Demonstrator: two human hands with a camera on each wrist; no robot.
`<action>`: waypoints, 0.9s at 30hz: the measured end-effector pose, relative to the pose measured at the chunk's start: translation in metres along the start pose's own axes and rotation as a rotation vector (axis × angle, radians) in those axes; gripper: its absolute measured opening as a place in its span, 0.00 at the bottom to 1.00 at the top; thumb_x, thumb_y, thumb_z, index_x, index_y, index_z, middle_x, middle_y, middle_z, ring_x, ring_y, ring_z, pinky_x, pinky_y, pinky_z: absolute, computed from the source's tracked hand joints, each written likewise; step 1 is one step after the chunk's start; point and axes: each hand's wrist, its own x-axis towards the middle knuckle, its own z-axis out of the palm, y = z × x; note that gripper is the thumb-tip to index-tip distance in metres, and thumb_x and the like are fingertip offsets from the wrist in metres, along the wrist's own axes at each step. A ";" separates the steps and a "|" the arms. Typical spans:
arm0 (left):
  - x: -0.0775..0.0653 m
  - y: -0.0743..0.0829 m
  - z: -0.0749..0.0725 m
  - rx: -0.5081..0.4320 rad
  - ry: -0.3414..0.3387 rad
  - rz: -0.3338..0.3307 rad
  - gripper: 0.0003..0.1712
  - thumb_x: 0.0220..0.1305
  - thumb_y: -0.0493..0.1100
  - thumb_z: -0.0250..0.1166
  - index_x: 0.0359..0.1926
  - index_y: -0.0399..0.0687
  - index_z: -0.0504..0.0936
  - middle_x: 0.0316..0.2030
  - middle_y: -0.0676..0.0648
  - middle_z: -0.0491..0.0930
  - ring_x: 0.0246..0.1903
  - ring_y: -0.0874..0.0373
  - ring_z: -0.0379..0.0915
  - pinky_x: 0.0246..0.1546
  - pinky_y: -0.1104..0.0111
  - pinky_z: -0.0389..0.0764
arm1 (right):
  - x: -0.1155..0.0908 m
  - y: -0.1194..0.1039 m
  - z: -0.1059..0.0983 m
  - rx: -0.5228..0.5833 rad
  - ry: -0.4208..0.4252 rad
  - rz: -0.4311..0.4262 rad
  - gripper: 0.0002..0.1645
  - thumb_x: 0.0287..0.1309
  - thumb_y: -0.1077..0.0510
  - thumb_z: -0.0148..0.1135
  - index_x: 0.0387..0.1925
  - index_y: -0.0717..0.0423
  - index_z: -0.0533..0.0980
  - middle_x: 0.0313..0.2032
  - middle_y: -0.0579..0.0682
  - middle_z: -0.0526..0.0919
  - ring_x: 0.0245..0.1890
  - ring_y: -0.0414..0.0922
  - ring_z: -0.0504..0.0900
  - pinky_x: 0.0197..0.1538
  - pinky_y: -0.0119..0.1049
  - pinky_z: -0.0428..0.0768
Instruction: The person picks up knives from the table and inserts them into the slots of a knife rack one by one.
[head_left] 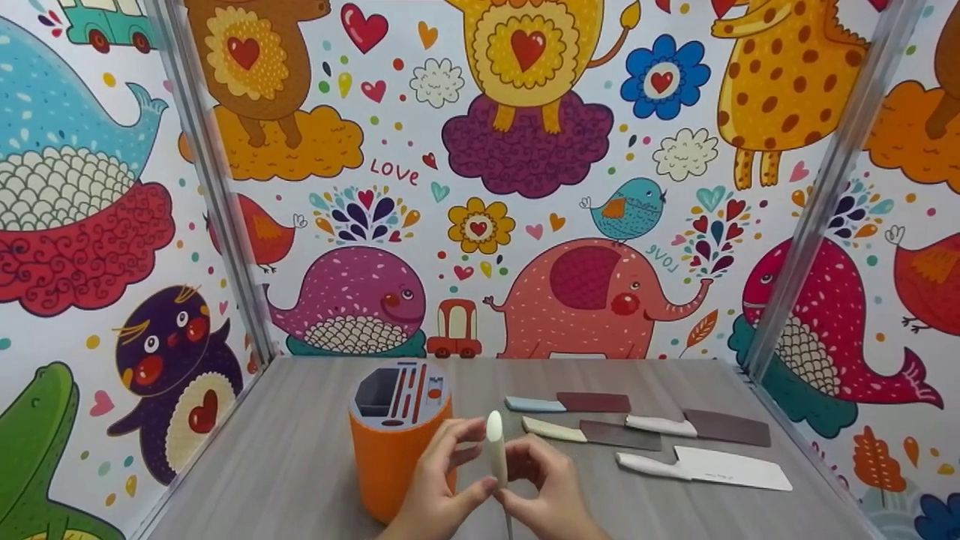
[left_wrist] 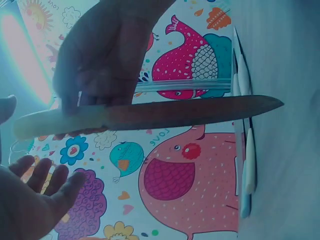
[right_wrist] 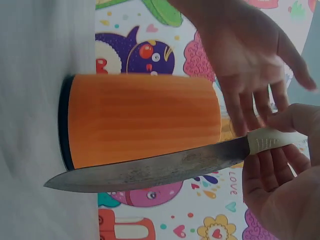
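cream-handled, the knife (head_left: 495, 450) points down beside the orange block (head_left: 382, 465). the right hand (head_left: 547, 480) pinches its handle (right_wrist: 267, 141); the left hand (head_left: 444, 474), empty, is loosely extended. the grip should stay above the blade (right_wrist: 150, 171).

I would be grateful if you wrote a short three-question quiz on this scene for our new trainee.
1. Multiple choice: which hand grips the raised knife?
a) left
b) right
c) neither
2. True or false: no knife handle sticks up from the top of the orange holder.
3. Counting: how many knives lie on the table?

Key:
1. b: the right hand grips it by its pale handle.
2. True: the holder's top shows slots and a wider compartment, with no handle sticking up.
3. Four, all to the right of the holder in the head view.
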 end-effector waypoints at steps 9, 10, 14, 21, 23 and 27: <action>0.001 -0.014 0.008 -0.006 -0.092 0.051 0.19 0.71 0.42 0.60 0.61 0.53 0.75 0.55 0.44 0.72 0.54 0.57 0.72 0.55 0.68 0.81 | -0.004 0.001 0.010 0.019 -0.032 -0.154 0.19 0.50 0.70 0.70 0.45 0.55 0.78 0.37 0.56 0.81 0.39 0.38 0.83 0.39 0.37 0.87; 0.001 -0.014 0.009 -0.006 -0.094 0.045 0.18 0.71 0.43 0.59 0.60 0.54 0.76 0.55 0.44 0.72 0.54 0.58 0.72 0.55 0.69 0.81 | -0.005 0.001 0.011 0.016 -0.029 -0.146 0.19 0.51 0.70 0.70 0.45 0.55 0.78 0.37 0.56 0.81 0.39 0.38 0.83 0.40 0.37 0.87; 0.000 -0.014 0.010 -0.021 -0.089 0.036 0.16 0.72 0.43 0.58 0.59 0.54 0.77 0.56 0.44 0.72 0.55 0.57 0.72 0.55 0.69 0.81 | -0.007 0.001 0.012 -0.001 -0.002 -0.071 0.17 0.52 0.66 0.72 0.44 0.54 0.78 0.38 0.52 0.82 0.38 0.38 0.84 0.40 0.37 0.87; -0.003 -0.010 0.008 0.040 -0.022 0.053 0.16 0.72 0.44 0.58 0.59 0.53 0.77 0.52 0.46 0.75 0.51 0.58 0.76 0.52 0.70 0.82 | -0.007 0.000 0.012 0.056 0.044 0.001 0.16 0.52 0.66 0.72 0.43 0.58 0.78 0.38 0.55 0.83 0.38 0.42 0.86 0.42 0.39 0.87; -0.003 -0.008 0.007 0.079 0.011 0.052 0.17 0.72 0.45 0.58 0.59 0.53 0.77 0.50 0.47 0.77 0.49 0.57 0.77 0.51 0.71 0.82 | -0.005 0.003 0.010 0.073 0.046 -0.051 0.16 0.52 0.69 0.71 0.42 0.60 0.77 0.37 0.59 0.82 0.38 0.42 0.85 0.41 0.38 0.87; -0.001 -0.004 0.004 0.100 0.044 0.043 0.18 0.72 0.46 0.58 0.60 0.52 0.76 0.47 0.44 0.80 0.46 0.56 0.79 0.50 0.73 0.82 | 0.001 0.011 0.005 0.048 0.088 -0.139 0.17 0.48 0.75 0.69 0.40 0.60 0.77 0.35 0.61 0.80 0.36 0.43 0.84 0.40 0.36 0.86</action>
